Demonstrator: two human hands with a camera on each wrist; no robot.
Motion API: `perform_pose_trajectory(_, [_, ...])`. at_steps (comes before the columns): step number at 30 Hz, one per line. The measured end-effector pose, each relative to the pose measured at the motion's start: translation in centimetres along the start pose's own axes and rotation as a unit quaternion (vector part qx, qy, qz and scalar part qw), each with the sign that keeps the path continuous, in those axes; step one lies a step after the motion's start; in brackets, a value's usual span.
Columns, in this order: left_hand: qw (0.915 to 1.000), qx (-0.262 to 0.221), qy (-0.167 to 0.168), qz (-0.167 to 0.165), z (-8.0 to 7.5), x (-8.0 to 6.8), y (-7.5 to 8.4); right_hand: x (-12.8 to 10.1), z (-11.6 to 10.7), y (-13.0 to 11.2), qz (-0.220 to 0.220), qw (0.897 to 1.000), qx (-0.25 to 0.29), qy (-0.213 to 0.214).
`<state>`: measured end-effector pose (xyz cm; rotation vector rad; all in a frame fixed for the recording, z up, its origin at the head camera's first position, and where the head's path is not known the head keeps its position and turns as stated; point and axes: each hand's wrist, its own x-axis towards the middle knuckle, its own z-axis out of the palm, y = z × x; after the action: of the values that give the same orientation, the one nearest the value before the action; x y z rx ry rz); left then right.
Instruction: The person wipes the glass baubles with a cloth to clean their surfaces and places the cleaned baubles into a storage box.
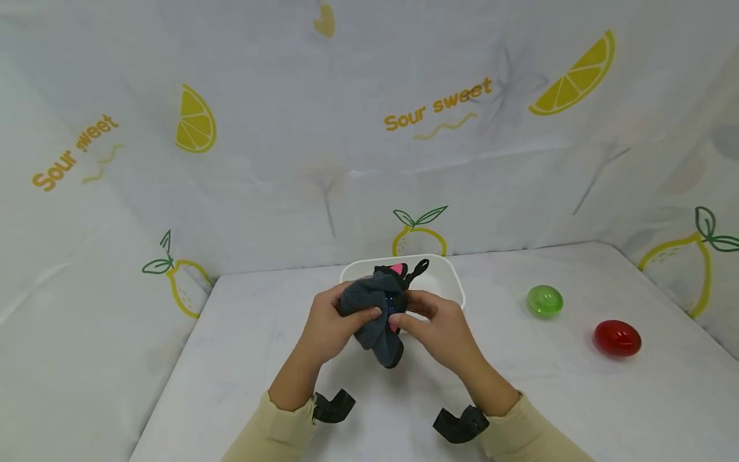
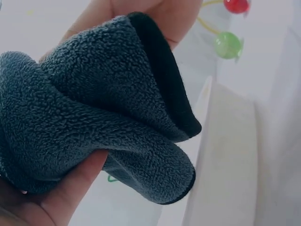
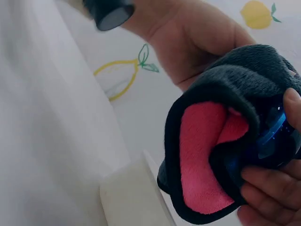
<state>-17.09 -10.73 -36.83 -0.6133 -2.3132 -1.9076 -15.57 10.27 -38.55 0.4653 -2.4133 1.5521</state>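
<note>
A white tub (image 1: 441, 279) stands at the back of the tabletop (image 1: 260, 321), and in front of it, overlapping its near side in the head view, both hands hold a dark grey cloth (image 1: 369, 301); whether the cloth touches the tub I cannot tell. The left hand (image 1: 329, 324), on the tub's left front side, has its grip closed on the folded cloth, with the thumb pressed across the pile. The right hand (image 1: 441, 324), at the tub's right front, has its grip pinching a shiny dark blue object (image 3: 265, 141), thumb on one side and fingers on the other, with the cloth bunched around it. The right wrist view shows the cloth's pink side (image 3: 202, 160) turned out and bordered by black edging (image 3: 174, 155); a black loop (image 1: 410, 278) sticks up from the cloth in front of the tub's opening. To the right of the tub, well apart from it, lies a clear green piece (image 1: 544, 301), and farther right and nearer the person, a glossy red one (image 1: 617, 338). Behind the tub hangs a white backdrop (image 1: 260, 128) printed with lemons and the words "Sour sweet". Pale yellow sleeves (image 1: 271, 427) reach in from the near side, opposite the tub.
</note>
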Motion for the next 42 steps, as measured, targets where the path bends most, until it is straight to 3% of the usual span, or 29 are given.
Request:
perform_pose_trajectory(3, [0.9999,0.000,-0.013,0.006,0.0,-0.1,-0.1,0.3,-0.2,-0.2,0.080,0.992,0.086,-0.047])
perform_pose_trajectory(7, [0.9998,0.001,-0.018,0.001,0.0,-0.2,0.1,0.7,-0.5,-0.1,0.123,0.975,0.164,-0.091])
perform_pose_trajectory(9, [0.9999,0.000,-0.013,-0.010,0.1,-0.2,0.2,0.7,-0.7,0.0,0.122,0.973,0.168,-0.100])
perform_pose_trajectory(14, [0.9992,-0.013,0.001,-0.039,0.3,-0.2,0.4,0.5,-0.8,0.1,0.094,0.984,0.123,-0.084])
perform_pose_trajectory(18, [0.9986,-0.018,0.015,-0.048,0.4,-0.1,0.5,0.1,-0.7,-0.1,0.033,0.998,0.027,-0.045])
perform_pose_trajectory(21, [0.9983,-0.015,0.026,-0.051,0.5,-0.1,0.4,-0.1,-0.6,-0.2,-0.055,0.997,-0.060,0.001])
perform_pose_trajectory(23, [0.9981,-0.016,0.030,-0.052,0.5,-0.1,0.3,-0.2,-0.4,-0.1,-0.119,0.987,-0.102,0.032])
perform_pose_trajectory(27, [0.9976,-0.017,0.036,-0.056,0.6,-0.1,0.1,-0.1,0.0,0.2,-0.227,0.955,-0.169,0.085])
perform_pose_trajectory(29, [0.9976,-0.018,0.036,-0.056,0.6,-0.1,0.0,0.0,0.1,0.3,-0.252,0.945,-0.181,0.100])
perform_pose_trajectory(31, [0.9980,-0.018,0.034,-0.050,0.7,0.0,-0.1,0.0,0.2,0.4,-0.260,0.942,-0.183,0.107])
perform_pose_trajectory(33, [0.9988,-0.015,0.028,-0.038,0.6,0.0,-0.1,-0.1,0.2,0.5,-0.252,0.946,-0.173,0.107])
perform_pose_trajectory(36, [0.9996,-0.002,0.018,-0.021,0.5,0.0,-0.2,-0.1,0.0,0.3,-0.212,0.962,-0.145,0.088])
perform_pose_trajectory(40, [0.9998,0.017,-0.003,-0.006,0.2,-0.2,-0.2,0.0,-0.6,0.1,-0.115,0.991,-0.070,0.019])
perform_pose_trajectory(42, [0.9998,0.013,-0.013,0.001,0.1,-0.3,-0.1,0.2,-0.9,0.0,-0.063,0.998,-0.019,-0.022])
